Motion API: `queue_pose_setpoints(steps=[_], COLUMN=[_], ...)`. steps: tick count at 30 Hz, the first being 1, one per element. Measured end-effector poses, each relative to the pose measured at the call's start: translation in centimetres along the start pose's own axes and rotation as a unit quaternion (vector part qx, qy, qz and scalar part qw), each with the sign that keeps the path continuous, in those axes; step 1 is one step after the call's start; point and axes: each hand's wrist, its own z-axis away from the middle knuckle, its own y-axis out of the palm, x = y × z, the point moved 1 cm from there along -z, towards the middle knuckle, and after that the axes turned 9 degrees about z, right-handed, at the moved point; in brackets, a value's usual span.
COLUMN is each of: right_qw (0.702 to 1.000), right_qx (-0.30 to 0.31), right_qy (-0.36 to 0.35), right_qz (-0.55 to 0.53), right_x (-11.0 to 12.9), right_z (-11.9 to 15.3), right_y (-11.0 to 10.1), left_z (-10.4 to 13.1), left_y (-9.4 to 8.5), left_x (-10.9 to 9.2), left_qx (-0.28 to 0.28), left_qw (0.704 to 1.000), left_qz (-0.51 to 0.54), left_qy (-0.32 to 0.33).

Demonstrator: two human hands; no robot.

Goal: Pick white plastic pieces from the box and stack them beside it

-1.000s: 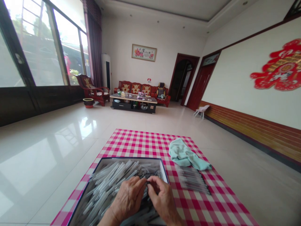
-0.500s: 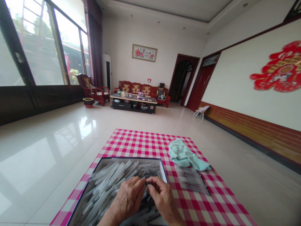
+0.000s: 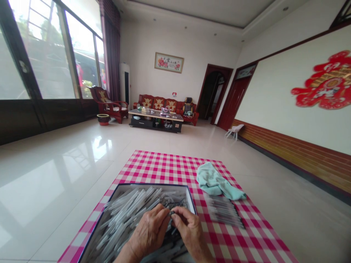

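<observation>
Over a blue-rimmed box (image 3: 191, 199) full of clear tubes and dark pieces (image 3: 128, 208), my left hand (image 3: 151, 228) and my right hand (image 3: 189, 228) meet fingertip to fingertip. Both pinch one small dark piece (image 3: 171, 213) between them; its exact shape is too small to tell. Right of the box, a row of clear pens with dark ends (image 3: 225, 210) lies side by side. A mint-green cloth (image 3: 215, 180) lies crumpled just behind that row.
A pink-and-white checked tablecloth (image 3: 164, 166) covers the table under everything. Farther off across the tiled floor stand a low coffee table (image 3: 155, 120), a red wooden sofa (image 3: 153, 102), a potted planter (image 3: 103, 119) and a small white stool (image 3: 234, 130).
</observation>
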Motion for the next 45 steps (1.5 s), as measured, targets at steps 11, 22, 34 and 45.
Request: queue_pose_setpoints(steps=[11,22,34,45], right_qw=[0.979,0.979,0.984,0.989], right_qx=[-0.009,0.006,0.006,0.005], right_qy=[-0.123,-0.085,-0.088,-0.041], right_qz=[0.163,0.184,0.157,0.144], right_x=[1.8,1.0,1.8,1.0], right_z=[0.2,-0.3,0.1,-0.1], right_y=[-0.3,0.2,-0.5,0.1], left_z=[-0.1,-0.3,-0.4,-0.5], left_y=[0.1,0.1,0.1,0.0], left_x=[-0.1,-0.6,-0.3,-0.4], left_qx=[-0.007,0.008,0.002,0.013], left_qw=[0.997,0.995,0.993,0.993], left_qz=[-0.076,-0.085,-0.114,-0.120], left_qy=[0.015,0.041,0.015,0.005])
